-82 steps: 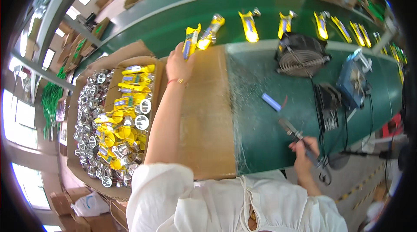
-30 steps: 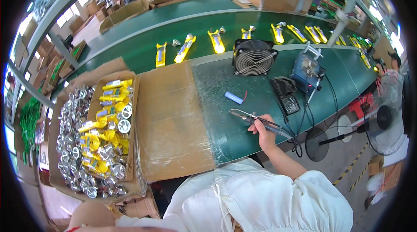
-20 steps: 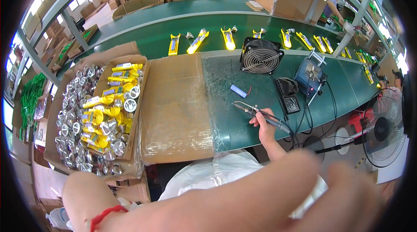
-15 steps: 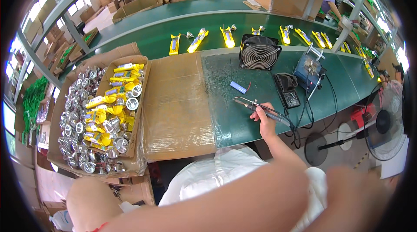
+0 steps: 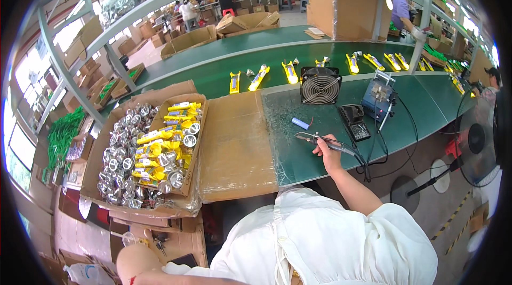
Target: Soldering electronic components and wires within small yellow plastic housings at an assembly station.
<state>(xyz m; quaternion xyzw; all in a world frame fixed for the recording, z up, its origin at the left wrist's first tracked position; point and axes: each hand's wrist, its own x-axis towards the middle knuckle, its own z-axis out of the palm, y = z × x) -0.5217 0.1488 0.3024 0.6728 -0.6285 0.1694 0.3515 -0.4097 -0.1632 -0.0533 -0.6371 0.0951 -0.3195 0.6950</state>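
My right hand (image 5: 330, 153) is closed around the grip of a soldering iron (image 5: 343, 148) over the green worktop. The iron points left, with a thin wire-like guide beside its tip. Just beyond the tip lies a blue cylindrical battery cell (image 5: 301, 123) with a short red lead. Only part of my left arm (image 5: 140, 264) shows at the lower left; the hand itself is out of sight. Right of the battery is a black iron stand (image 5: 353, 116) with a tray, and behind it a blue soldering station (image 5: 377, 98).
A square black fan (image 5: 320, 86) stands at the worktop's far edge. Behind it, yellow flashlight bodies (image 5: 290, 73) line a green conveyor (image 5: 213, 83). At left, a carton (image 5: 101, 189) holds silvery reflector heads and yellow bodies, beside a cardboard sheet (image 5: 234, 146). A pedestal fan (image 5: 476, 138) stands right.
The blurred arm that crossed the lower picture has withdrawn to the lower left. The view has shifted, so the bench sits lower and further right. My right hand still grips the iron.
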